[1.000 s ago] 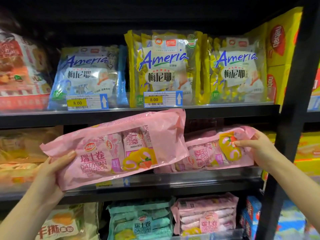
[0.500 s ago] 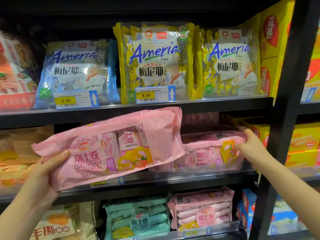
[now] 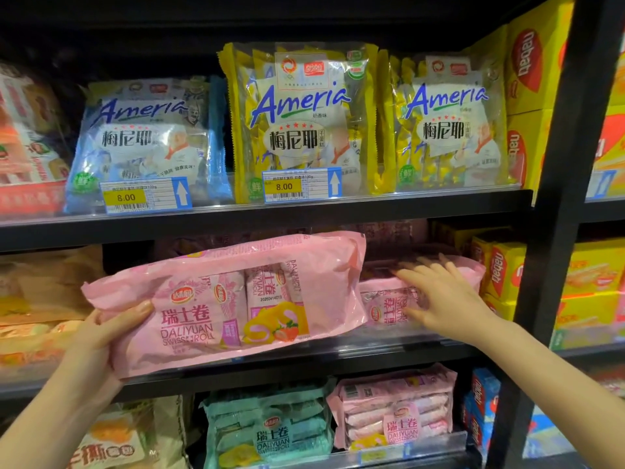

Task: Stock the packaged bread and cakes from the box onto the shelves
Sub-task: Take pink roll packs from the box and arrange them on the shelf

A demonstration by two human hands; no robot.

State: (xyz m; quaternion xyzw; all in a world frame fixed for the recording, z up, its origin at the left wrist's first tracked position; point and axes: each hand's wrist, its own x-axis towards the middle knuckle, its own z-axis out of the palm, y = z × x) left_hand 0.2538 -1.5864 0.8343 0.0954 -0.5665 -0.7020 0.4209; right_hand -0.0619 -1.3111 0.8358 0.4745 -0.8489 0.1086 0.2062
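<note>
A long pink Swiss roll pack (image 3: 236, 299) hangs tilted in front of the middle shelf (image 3: 304, 358), and my left hand (image 3: 101, 333) grips its lower left end. A second pink Swiss roll pack (image 3: 385, 308) lies on that shelf to the right. My right hand (image 3: 443, 299) rests flat on it with fingers spread, blurred by motion. The box is not in view.
Blue and yellow Ameria cake bags (image 3: 301, 123) fill the upper shelf behind price tags. Yellow wafer boxes (image 3: 504, 269) stand right of the pink pack. A black upright post (image 3: 554, 231) is at the right. Teal (image 3: 267, 431) and pink roll packs sit on the lower shelf.
My right hand has left the right end of the shelved pink pack and moved left onto its top and front. The held pack stays in my left hand.
</note>
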